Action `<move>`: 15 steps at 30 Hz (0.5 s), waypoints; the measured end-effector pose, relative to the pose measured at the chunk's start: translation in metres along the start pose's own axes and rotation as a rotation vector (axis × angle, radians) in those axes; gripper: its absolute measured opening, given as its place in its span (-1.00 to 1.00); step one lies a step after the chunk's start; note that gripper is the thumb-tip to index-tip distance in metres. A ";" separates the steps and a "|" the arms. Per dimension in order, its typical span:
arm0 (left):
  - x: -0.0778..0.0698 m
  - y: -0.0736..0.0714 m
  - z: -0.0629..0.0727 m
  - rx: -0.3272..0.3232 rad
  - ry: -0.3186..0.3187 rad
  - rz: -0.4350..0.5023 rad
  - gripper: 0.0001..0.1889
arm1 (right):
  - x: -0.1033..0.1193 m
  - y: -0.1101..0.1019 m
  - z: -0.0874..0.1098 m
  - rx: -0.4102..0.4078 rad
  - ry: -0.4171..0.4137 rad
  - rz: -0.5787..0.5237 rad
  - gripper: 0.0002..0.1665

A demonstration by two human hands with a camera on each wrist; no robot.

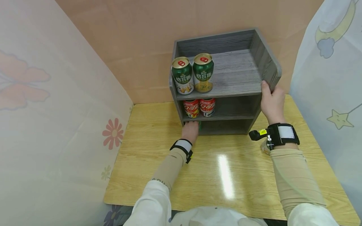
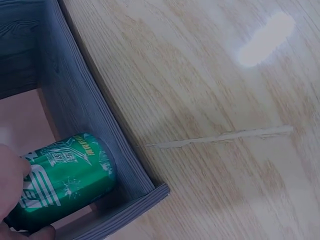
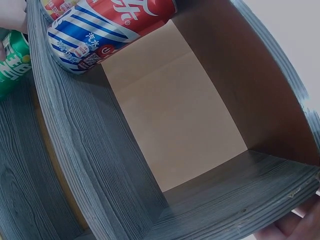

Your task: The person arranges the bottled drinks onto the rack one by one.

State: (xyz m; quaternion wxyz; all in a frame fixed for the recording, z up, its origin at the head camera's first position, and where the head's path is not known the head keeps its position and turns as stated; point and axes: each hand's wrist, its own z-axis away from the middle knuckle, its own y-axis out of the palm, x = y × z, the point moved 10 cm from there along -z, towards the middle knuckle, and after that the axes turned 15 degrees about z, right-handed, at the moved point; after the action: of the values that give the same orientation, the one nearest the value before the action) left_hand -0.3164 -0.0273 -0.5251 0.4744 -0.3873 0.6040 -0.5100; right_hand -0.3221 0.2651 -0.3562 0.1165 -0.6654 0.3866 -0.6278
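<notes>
A small grey wooden shelf with three levels stands at the back of the table. My left hand reaches into the lowest level at its left end. It grips a green soda can, which is upright close to the side panel in the left wrist view. My right hand holds the shelf's right side panel, thumb in front and the other fingers hidden behind. On the top level stand two green and gold cans, side by side at the left. Two red cans stand at the left of the middle level.
Partly hidden behind my right wrist, a light-coloured can is on the wooden table. A tan backdrop rises behind the shelf, with patterned white cloth on both sides.
</notes>
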 end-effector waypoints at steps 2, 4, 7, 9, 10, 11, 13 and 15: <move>-0.001 -0.001 0.000 0.016 0.008 -0.001 -0.85 | 0.000 -0.001 0.000 -0.013 -0.004 -0.002 -0.41; -0.002 -0.002 0.001 0.028 0.014 -0.002 -0.85 | 0.000 -0.001 0.000 -0.015 -0.003 -0.002 -0.40; -0.002 -0.002 0.001 0.037 0.022 0.000 -0.85 | 0.000 -0.002 0.000 -0.019 -0.004 -0.002 -0.38; -0.002 -0.003 0.001 0.040 0.023 0.007 -0.85 | 0.001 -0.001 0.000 -0.014 -0.003 -0.001 -0.37; -0.002 -0.003 0.001 0.042 0.025 0.008 -0.85 | 0.001 -0.001 0.000 -0.014 -0.005 -0.001 -0.38; -0.002 -0.003 0.001 0.043 0.027 0.009 -0.85 | 0.001 -0.001 0.000 -0.014 -0.006 -0.002 -0.38; -0.003 -0.003 0.002 0.042 0.036 0.006 -0.86 | 0.001 -0.001 0.000 -0.010 -0.006 -0.002 -0.38; -0.004 -0.003 0.002 0.034 0.047 -0.001 -0.86 | 0.001 0.000 0.000 -0.004 -0.004 -0.003 -0.37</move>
State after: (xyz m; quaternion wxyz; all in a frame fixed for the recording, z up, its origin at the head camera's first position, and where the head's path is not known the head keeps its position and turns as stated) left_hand -0.3137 -0.0250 -0.5213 0.4661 -0.3675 0.6061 -0.5294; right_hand -0.3219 0.2648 -0.3553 0.1149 -0.6674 0.3864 -0.6261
